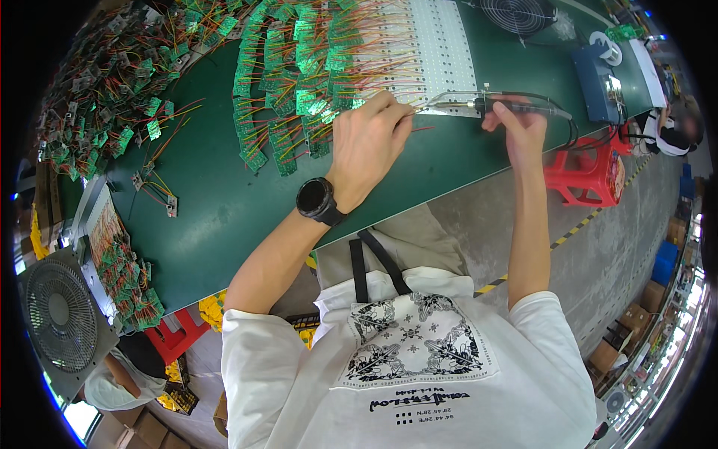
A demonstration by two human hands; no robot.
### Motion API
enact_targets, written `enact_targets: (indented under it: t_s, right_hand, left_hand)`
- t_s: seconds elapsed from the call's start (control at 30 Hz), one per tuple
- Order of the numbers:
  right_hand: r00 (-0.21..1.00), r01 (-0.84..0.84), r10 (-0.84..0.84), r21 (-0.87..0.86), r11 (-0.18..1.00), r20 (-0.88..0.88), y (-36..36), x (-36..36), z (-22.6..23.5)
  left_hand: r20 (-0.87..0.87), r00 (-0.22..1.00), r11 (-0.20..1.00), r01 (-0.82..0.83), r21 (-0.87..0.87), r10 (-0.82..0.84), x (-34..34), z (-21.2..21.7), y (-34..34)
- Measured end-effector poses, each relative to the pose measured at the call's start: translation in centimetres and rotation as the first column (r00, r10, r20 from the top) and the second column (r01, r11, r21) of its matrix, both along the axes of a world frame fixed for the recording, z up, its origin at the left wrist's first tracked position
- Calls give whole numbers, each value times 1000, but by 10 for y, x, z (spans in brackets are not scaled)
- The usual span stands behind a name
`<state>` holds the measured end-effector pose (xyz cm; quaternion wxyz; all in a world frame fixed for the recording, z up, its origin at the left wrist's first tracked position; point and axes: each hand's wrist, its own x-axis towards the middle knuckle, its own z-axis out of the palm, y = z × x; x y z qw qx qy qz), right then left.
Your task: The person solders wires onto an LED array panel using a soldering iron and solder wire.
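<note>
My left hand, with a black watch on the wrist, rests on the green bench and pinches thin wires at the near edge of a long white strip board. My right hand grips a soldering iron with a black cable. Its metal tip points left toward my left fingertips at the strip's near edge. Rows of small green circuit boards with red and yellow wires are wired to the strip's left side.
A heap of loose green boards lies at the far left of the green bench. A blue box, a solder spool and a fan stand at the right. Another fan, a red stool and other people sit nearby.
</note>
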<state>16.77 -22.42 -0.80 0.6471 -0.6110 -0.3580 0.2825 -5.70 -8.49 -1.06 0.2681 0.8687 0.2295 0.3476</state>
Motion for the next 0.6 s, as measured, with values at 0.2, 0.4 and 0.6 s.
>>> enact_targets:
  t_s: [0.2,0.4,0.6]
  right_hand:
    - [1000,-9,9,-4,1000,3,1,-2,2]
    - [999,15,-12,55,998,-48,-3,4,-4]
    - [990,38,-29,61,997,-139,0,8,-1]
  left_hand:
    - [4,1000,1000,-5,-3,5,-1,0,-1]
    - [7,1000,1000,-17,14,17,2,-3,-1]
    - [-1,1000,999,-21,27,21,2,-1,0]
